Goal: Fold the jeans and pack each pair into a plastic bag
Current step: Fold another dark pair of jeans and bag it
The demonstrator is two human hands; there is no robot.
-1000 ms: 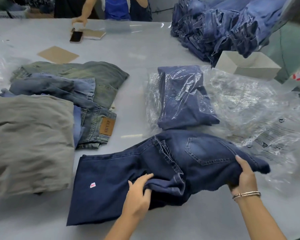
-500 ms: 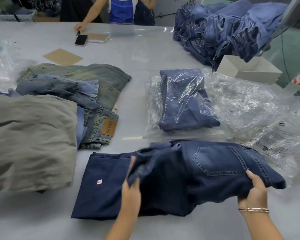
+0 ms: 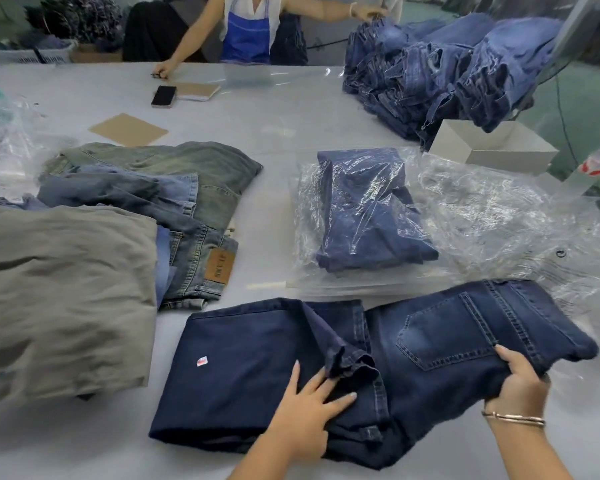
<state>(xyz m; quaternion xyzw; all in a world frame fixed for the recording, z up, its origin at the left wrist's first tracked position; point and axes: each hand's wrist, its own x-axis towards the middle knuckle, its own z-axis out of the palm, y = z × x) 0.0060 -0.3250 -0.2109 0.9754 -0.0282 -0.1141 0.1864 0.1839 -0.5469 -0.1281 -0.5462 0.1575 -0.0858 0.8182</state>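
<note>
A pair of dark blue jeans point(image 3: 378, 368) lies part-folded along the near edge of the desk point(image 3: 267, 126), back pocket up on the right, a small tag showing on the folded leg at the left. The left hand point(image 3: 309, 407) lies flat on the bunched middle of the jeans, fingers straight and spread, pressing the cloth down. The right hand point(image 3: 520, 379) grips the waist end, fingers curled under the fabric and thumb on top; a bracelet point(image 3: 513, 419) sits on that wrist.

Just beyond the jeans, a folded dark pair already sits inside a clear plastic bag point(image 3: 364, 216). More loose plastic bags point(image 3: 506, 216) spread out toward the right edge, touching the bagged pair. Along the left edge sits a heap of other trousers: a grey pair point(image 3: 63, 299) on top near me, faded blue jeans point(image 3: 194, 258) with a leather patch beside it, a greenish pair point(image 3: 187, 164) behind.

At the far right corner, a tall pile of blue jeans point(image 3: 440, 71) rises behind a white box point(image 3: 492, 147). Toward the far edge lie a phone point(image 3: 163, 96), a notebook point(image 3: 198, 91) and a brown card point(image 3: 129, 129). Another person point(image 3: 246, 29) stands there.
</note>
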